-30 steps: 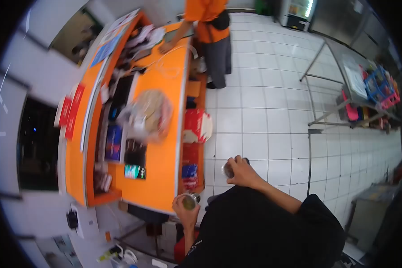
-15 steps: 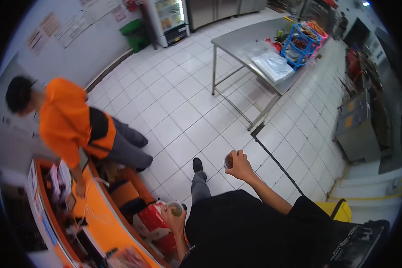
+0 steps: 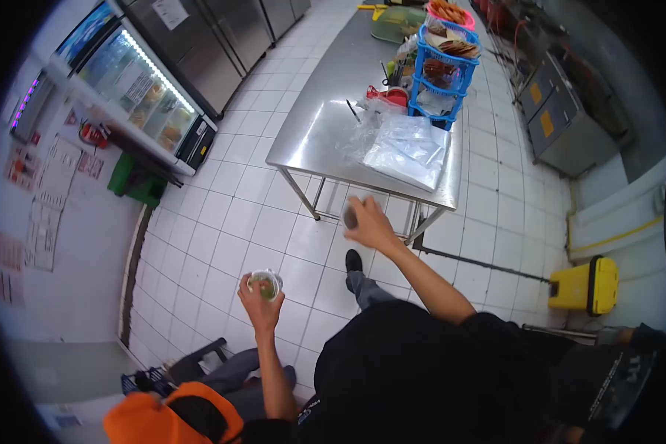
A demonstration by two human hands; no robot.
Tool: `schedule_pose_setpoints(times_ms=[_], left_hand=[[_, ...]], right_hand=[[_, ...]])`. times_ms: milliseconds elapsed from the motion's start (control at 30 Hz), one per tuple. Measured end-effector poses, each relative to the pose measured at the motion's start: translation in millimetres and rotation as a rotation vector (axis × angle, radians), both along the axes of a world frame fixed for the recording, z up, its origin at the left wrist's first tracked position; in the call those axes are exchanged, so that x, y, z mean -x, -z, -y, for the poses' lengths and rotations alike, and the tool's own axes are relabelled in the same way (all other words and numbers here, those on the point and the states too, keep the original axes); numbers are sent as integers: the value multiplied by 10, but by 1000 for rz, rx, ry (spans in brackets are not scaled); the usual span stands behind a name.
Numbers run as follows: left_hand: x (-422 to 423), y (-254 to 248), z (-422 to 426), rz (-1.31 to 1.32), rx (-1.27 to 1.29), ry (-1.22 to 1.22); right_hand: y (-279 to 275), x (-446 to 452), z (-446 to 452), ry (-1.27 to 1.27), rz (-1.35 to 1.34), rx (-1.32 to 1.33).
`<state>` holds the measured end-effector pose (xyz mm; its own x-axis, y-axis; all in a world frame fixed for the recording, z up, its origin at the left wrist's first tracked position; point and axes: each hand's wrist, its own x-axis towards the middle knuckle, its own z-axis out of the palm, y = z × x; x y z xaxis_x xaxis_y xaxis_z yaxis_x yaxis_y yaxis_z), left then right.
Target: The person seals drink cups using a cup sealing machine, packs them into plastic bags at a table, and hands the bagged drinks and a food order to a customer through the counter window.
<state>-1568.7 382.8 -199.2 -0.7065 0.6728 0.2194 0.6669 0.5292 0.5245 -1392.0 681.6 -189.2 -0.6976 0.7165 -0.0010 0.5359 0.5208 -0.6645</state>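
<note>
My left hand (image 3: 260, 305) is wrapped round a clear cup (image 3: 266, 285) with something green in it, held over the floor tiles. Higher and to the right, my right hand (image 3: 371, 225) grips a small round container (image 3: 350, 217) with dark contents, close to the front edge of the steel table (image 3: 311, 140). My fingers cover part of both containers. On the table's near end lies a stack of clear plastic bags (image 3: 408, 152), and behind it stands a blue tiered rack (image 3: 444, 70) with food items.
A glass-door fridge (image 3: 137, 92) stands at upper left, beside a green bin (image 3: 135, 181). A person in orange (image 3: 144, 420) is at lower left. A yellow bin (image 3: 583, 286) stands at right, below a steel cabinet (image 3: 570, 111).
My view has turned right, from the orange counter to the steel table, which is now closer. Both hands still hold their containers. The person in orange now appears at lower left.
</note>
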Motion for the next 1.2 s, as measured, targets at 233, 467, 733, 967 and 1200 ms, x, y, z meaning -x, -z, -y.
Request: schedule_pose_setpoints(times_ms=[233, 467, 733, 967, 1200], left_hand=[[751, 10, -1974, 202, -203, -8], [1520, 13, -3635, 232, -51, 339], [2450, 196, -5046, 124, 85, 692], [2620, 103, -5609, 234, 205, 811], [2468, -779, -5646, 233, 154, 848]], right_hand=[[80, 1873, -1601, 162, 40, -3], [243, 2400, -2383, 414, 94, 95], [27, 1268, -2758, 1065, -65, 8], [859, 275, -2575, 930, 622, -338], [337, 163, -2278, 1011, 214, -158]])
